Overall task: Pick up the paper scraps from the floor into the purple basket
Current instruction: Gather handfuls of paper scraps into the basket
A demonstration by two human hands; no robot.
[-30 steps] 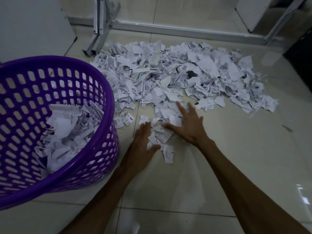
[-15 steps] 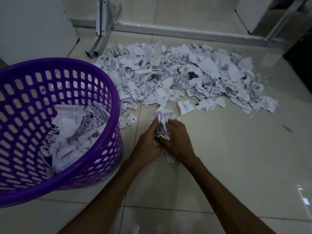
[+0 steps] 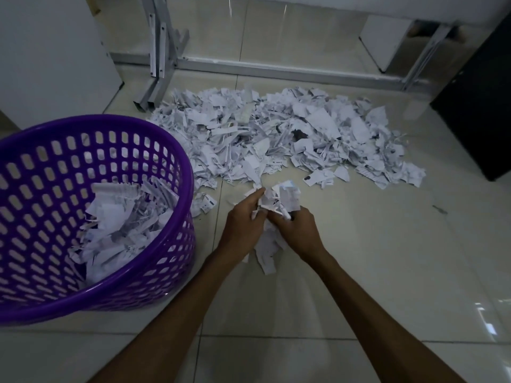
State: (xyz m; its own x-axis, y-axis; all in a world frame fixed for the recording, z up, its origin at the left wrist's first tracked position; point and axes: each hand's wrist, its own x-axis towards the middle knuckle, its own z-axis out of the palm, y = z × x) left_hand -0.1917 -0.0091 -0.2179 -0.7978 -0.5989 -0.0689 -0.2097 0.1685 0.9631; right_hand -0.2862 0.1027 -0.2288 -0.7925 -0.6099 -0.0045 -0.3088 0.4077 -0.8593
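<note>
Lifted since before, both hands (image 3: 272, 228) grip a scrap bundle (image 3: 279, 200) beside the part-filled purple basket (image 3: 182, 161).

One purple basket (image 3: 182, 172), two hands, left hand (image 3: 243, 225) and right hand (image 3: 297, 233), and paper scraps (image 3: 276, 134) too many to count.

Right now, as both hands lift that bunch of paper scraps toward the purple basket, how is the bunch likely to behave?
The bunch of paper scraps is probably light and floppy: strips dangle below the left hand and right hand. It is loose pieces, so some will likely slip out on the way. The purple basket looks wide-mouthed and close, so spills should be few.
</note>
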